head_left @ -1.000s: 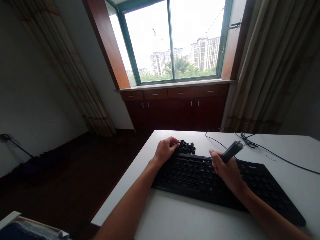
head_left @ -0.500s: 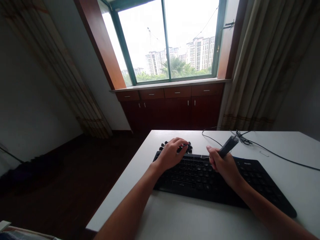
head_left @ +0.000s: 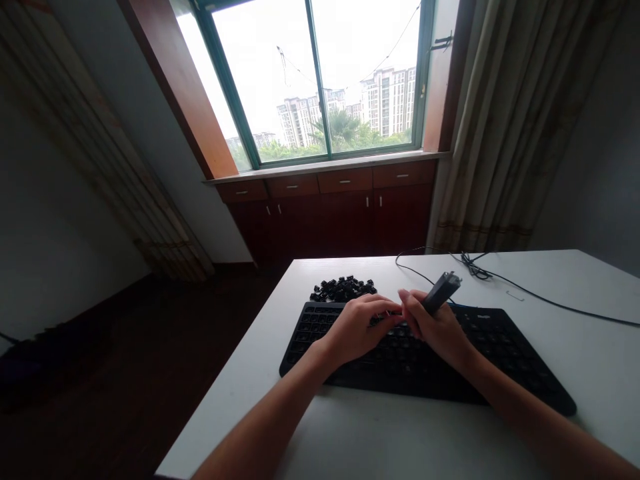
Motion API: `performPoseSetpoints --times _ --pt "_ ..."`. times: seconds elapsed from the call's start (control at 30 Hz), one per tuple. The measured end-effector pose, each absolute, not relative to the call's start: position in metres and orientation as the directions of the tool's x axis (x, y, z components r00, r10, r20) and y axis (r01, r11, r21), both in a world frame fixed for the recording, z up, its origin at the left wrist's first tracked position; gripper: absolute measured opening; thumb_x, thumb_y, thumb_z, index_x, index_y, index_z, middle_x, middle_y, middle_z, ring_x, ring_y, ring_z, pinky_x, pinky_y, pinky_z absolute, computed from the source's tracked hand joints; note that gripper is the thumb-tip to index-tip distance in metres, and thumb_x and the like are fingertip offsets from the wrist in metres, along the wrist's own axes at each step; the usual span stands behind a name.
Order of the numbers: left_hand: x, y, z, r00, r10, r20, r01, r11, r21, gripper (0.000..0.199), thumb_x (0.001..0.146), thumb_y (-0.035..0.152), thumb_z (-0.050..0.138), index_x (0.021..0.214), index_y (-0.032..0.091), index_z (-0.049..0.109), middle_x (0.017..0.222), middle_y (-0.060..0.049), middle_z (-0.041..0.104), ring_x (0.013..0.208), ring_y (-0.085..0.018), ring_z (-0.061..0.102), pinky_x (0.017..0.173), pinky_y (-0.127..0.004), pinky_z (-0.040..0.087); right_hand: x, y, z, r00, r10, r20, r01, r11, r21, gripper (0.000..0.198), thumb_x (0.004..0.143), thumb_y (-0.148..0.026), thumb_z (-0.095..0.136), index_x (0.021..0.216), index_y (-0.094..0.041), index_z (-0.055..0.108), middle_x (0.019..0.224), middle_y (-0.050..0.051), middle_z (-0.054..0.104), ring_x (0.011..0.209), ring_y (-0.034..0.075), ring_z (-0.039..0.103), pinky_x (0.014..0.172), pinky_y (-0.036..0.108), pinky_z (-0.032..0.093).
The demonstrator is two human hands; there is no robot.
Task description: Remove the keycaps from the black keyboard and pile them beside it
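A black keyboard [head_left: 520, 363] lies on the white table, with many of its keys off at the left end. My right hand [head_left: 440, 333] is closed round the dark handle of a keycap puller [head_left: 443, 292], held slanted over the keyboard. My left hand [head_left: 357, 327] hovers above the keys, its thumb and fingertips brought together at the puller's working end, right by my right fingers. What the left fingertips pinch is hidden. Behind the keyboard's left part sits a heap of loose black keycaps [head_left: 343, 289].
A black cable [head_left: 545, 311] runs across the back right of the white table [head_left: 380, 440], coiled in one spot. Near it lies a thin bent wire [head_left: 515, 295]. Beyond the table stand a red-brown cabinet [head_left: 345, 217], a window and curtains [head_left: 475, 167].
My left hand has moved from the keycap heap rightward and nearer, to the puller's end by my right hand. The right hand keeps its hold. The camera view has shifted slightly.
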State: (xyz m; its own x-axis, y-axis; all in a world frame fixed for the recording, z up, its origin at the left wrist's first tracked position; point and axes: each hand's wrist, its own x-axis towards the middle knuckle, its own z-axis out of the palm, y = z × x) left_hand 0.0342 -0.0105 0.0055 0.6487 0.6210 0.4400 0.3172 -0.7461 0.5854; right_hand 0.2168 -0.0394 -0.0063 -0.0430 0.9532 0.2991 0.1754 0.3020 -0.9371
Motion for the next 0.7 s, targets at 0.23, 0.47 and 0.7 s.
performPoseSetpoints --times 0.23,0.47,0.7 --pt "0.02 -0.005 0.013 0.738 0.543 0.4 0.392 -0.828 0.4 0.03 0.1 0.033 0.056 0.128 0.024 0.062 0.12 -0.007 0.069 0.109 -0.022 0.063 0.096 -0.034 0.051 0.22 -0.037 -0.006 -0.002 0.958 0.286 0.237 0.279 -0.931 0.053 0.1 -0.053 0.047 0.059 -0.019 0.056 0.048 -0.003 0.049 0.047 0.012 0.046 0.051 0.024 0.04" --pt "0.011 0.001 0.012 0.797 0.507 0.328 0.393 -0.848 0.356 0.043 0.094 0.043 0.064 0.132 0.024 0.059 0.122 -0.008 0.065 0.112 -0.025 0.059 0.099 -0.04 0.049 0.221 -0.037 -0.009 0.021 0.963 0.27 0.332 0.248 -0.91 0.057 0.097 -0.056 0.05 0.052 -0.02 0.052 0.04 -0.003 0.046 0.039 0.012 0.045 0.047 0.025 0.039" --pt "0.015 0.002 0.001 0.784 0.539 0.309 0.425 -0.828 0.365 0.042 0.086 0.039 0.073 0.125 0.027 0.061 0.126 -0.006 0.062 0.114 -0.025 0.058 0.106 -0.043 0.044 0.219 -0.037 -0.015 -0.081 0.934 0.349 0.451 0.347 -0.822 0.052 0.098 -0.049 0.05 0.055 -0.021 0.053 0.045 -0.003 0.051 0.043 0.013 0.049 0.052 0.026 0.039"
